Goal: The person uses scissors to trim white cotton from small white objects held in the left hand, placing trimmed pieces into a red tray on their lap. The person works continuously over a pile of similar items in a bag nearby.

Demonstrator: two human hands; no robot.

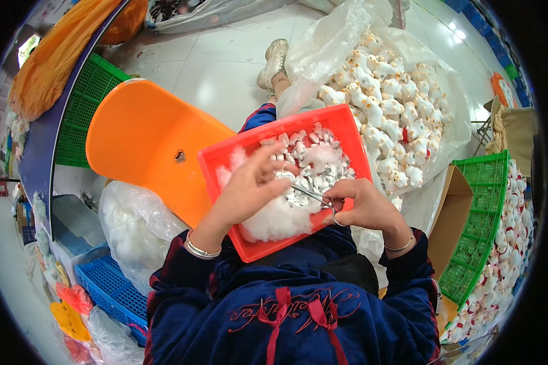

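A shallow red tray [363, 164] rests on my lap. Inside it lie fluffy white stuffing [277, 220] and many small white-and-silver pieces [335, 176]. My right hand [366, 205] grips metal scissor-handled forceps [313, 194], with fingers at the loops. The tool's slim end points left, toward the fingers of my left hand [252, 185]. Over the tray's left half, my left hand is bent, its fingers closing around a small white piece [284, 174] at the tool's tip. Fingers partly hide that piece, so its shape is unclear.
An orange stool [146, 143] stands left of the tray. At the upper right, a clear plastic bag [323, 52] holds many small white plush toys [402, 115]. Green crates [475, 225] stand right, a blue crate [112, 286] lower left, beside a bag of stuffing [134, 225].
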